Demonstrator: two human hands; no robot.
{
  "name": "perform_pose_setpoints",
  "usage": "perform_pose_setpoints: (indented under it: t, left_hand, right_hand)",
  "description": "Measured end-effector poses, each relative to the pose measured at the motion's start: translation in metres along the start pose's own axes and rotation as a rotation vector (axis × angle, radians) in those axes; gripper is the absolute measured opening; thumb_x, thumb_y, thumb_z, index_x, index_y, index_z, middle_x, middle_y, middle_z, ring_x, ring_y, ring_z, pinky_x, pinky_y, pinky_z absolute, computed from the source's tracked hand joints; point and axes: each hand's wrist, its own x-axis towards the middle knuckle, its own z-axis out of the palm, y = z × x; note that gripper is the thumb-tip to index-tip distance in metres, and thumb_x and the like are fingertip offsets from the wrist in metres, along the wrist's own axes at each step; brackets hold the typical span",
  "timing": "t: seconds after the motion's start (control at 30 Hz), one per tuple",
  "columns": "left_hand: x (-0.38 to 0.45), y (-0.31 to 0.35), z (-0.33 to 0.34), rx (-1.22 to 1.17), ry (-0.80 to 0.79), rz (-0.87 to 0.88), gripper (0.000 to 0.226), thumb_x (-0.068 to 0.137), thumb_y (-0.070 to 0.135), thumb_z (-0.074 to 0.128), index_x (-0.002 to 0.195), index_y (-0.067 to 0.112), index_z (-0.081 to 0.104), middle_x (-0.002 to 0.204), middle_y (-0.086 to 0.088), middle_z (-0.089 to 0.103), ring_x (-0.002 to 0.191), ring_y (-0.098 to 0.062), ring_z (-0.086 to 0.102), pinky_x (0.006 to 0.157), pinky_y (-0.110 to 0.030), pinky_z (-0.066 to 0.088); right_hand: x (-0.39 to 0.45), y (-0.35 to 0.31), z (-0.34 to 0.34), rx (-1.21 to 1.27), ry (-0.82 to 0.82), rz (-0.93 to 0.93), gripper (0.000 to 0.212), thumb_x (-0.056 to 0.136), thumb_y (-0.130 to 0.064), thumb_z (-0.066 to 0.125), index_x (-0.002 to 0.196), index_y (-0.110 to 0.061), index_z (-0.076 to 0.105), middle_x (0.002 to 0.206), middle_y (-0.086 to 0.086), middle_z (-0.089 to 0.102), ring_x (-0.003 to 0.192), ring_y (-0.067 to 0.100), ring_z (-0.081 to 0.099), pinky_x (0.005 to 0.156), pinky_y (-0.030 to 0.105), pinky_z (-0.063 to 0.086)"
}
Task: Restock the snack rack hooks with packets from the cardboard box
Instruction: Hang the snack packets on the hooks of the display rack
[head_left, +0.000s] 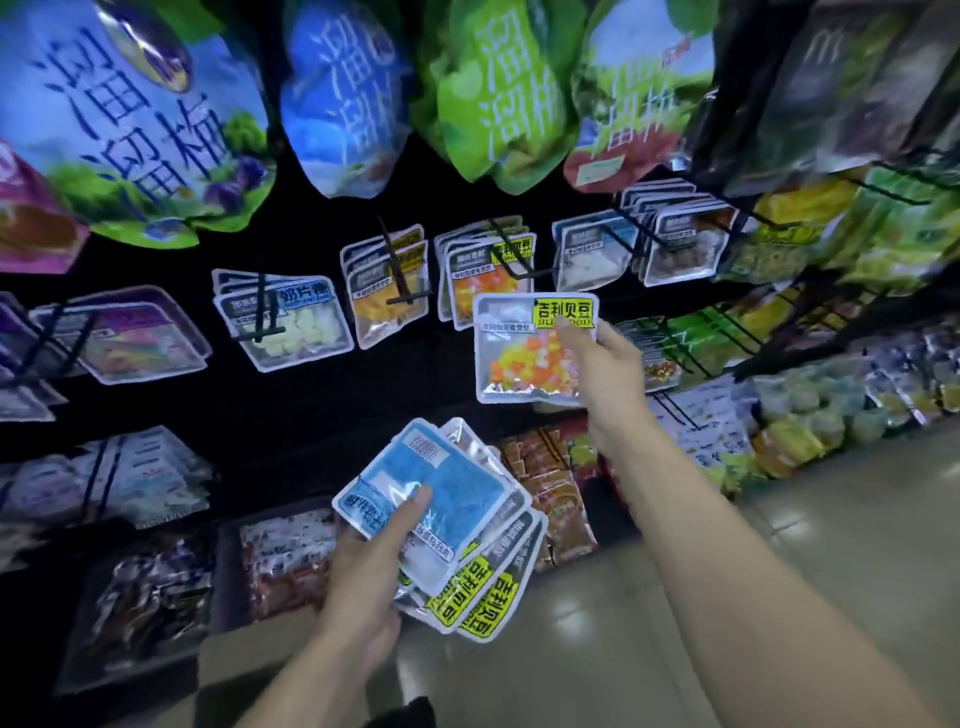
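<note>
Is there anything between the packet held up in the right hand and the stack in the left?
Nothing held: in the head view, the raised packet and the fanned stack are separated only by dark rack.

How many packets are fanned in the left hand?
4 visible: a blue-backed packet on top under the left hand's thumb, a silver one behind it, and two yellow-labelled ones below. More may be hidden.
</note>
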Motion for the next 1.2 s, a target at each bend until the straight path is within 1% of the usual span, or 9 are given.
perform_pose_setpoints:
  t: [0.17, 0.23, 0.3, 0.5, 0.57, 0.7, 0.83, 1.0, 1.2]
  left_hand:
    - [0.003, 0.011, 0.014, 0.018, 0.051, 0.022, 0.045, 0.083, 0.032, 0.077, 0.123, 0.012, 0.07, 0.103, -0.006, 0.082, 0.074, -0.014, 0.08, 0.044, -0.023, 0.057]
    - [0.009, 0.014, 0.014, 0.01, 0.072, 0.03, 0.045, 0.085, 0.033, 0.076, 0.123, 0.01, 0.07, 0.099, -0.011, 0.081, 0.065, -0.014, 0.078, 0.043, -0.023, 0.055]
    - [0.016, 0.014, 0.014, 0.0, 0.095, 0.041, 0.048, 0.084, 0.035, 0.076, 0.125, 0.012, 0.069, 0.101, -0.012, 0.081, 0.066, -0.017, 0.078, 0.045, -0.025, 0.056]
    - [0.047, 0.024, 0.019, -0.038, 0.114, 0.035, 0.034, 0.086, 0.029, 0.076, 0.116, 0.012, 0.071, 0.087, 0.002, 0.083, 0.069, -0.015, 0.079, 0.056, -0.03, 0.058]
    - [0.06, 0.028, 0.019, -0.032, 0.082, 0.033, 0.026, 0.089, 0.028, 0.076, 0.112, 0.015, 0.072, 0.083, 0.004, 0.082, 0.06, -0.008, 0.076, 0.048, -0.025, 0.054]
    - [0.084, 0.04, 0.019, -0.043, 0.049, 0.055, 0.036, 0.081, 0.029, 0.078, 0.116, 0.022, 0.073, 0.106, 0.0, 0.082, 0.085, -0.015, 0.08, 0.075, -0.035, 0.053]
    - [0.095, 0.052, 0.024, -0.065, 0.033, 0.069, 0.026, 0.089, 0.02, 0.074, 0.116, 0.021, 0.073, 0.105, 0.002, 0.082, 0.085, -0.01, 0.08, 0.075, -0.033, 0.051]
    - [0.105, 0.059, 0.028, -0.084, 0.045, 0.077, 0.039, 0.084, 0.022, 0.077, 0.123, 0.018, 0.073, 0.114, -0.003, 0.081, 0.099, -0.02, 0.079, 0.089, -0.04, 0.056]
    - [0.106, 0.06, 0.041, -0.081, 0.049, 0.05, 0.03, 0.091, 0.02, 0.075, 0.121, 0.017, 0.072, 0.104, 0.003, 0.082, 0.084, -0.01, 0.08, 0.079, -0.036, 0.052]
  right_hand:
    - [0.035, -0.015, 0.008, 0.007, -0.082, -0.02, 0.04, 0.099, -0.031, 0.067, 0.123, -0.001, 0.056, 0.124, -0.001, 0.06, 0.117, 0.012, 0.058, 0.104, 0.037, 0.04]
    - [0.042, -0.014, 0.009, 0.016, -0.062, -0.015, 0.041, 0.099, -0.03, 0.067, 0.126, -0.001, 0.056, 0.132, 0.006, 0.062, 0.104, 0.013, 0.056, 0.11, 0.037, 0.038]
    - [0.048, -0.008, 0.011, -0.015, -0.032, -0.009, 0.033, 0.098, -0.03, 0.067, 0.112, -0.001, 0.063, 0.123, 0.016, 0.066, 0.12, 0.027, 0.063, 0.114, 0.044, 0.039]
    - [0.075, 0.002, 0.016, -0.104, -0.031, -0.044, 0.033, 0.096, -0.035, 0.069, 0.065, -0.026, 0.066, 0.077, 0.001, 0.065, 0.079, 0.023, 0.063, 0.08, 0.038, 0.048]
    - [0.077, 0.006, 0.019, -0.138, -0.04, -0.062, 0.031, 0.097, -0.033, 0.067, 0.067, -0.025, 0.069, 0.078, 0.002, 0.069, 0.082, 0.027, 0.066, 0.083, 0.044, 0.052]
    - [0.079, 0.014, 0.021, -0.14, -0.044, -0.11, 0.018, 0.1, -0.027, 0.063, 0.09, -0.02, 0.076, 0.095, 0.003, 0.079, 0.096, 0.028, 0.074, 0.092, 0.048, 0.056]
    - [0.081, 0.018, 0.018, -0.107, -0.052, -0.112, 0.019, 0.103, -0.023, 0.059, 0.088, -0.029, 0.069, 0.074, -0.029, 0.072, 0.072, -0.015, 0.066, 0.072, 0.016, 0.047]
    - [0.089, 0.023, 0.012, -0.122, -0.08, -0.146, 0.021, 0.103, -0.018, 0.058, 0.09, -0.029, 0.07, 0.077, -0.028, 0.073, 0.074, -0.015, 0.066, 0.059, 0.0, 0.046]
    - [0.112, 0.02, 0.022, -0.175, -0.057, -0.146, 0.016, 0.101, -0.017, 0.06, 0.1, -0.021, 0.076, 0.091, -0.012, 0.076, 0.076, -0.006, 0.067, 0.074, 0.022, 0.046]
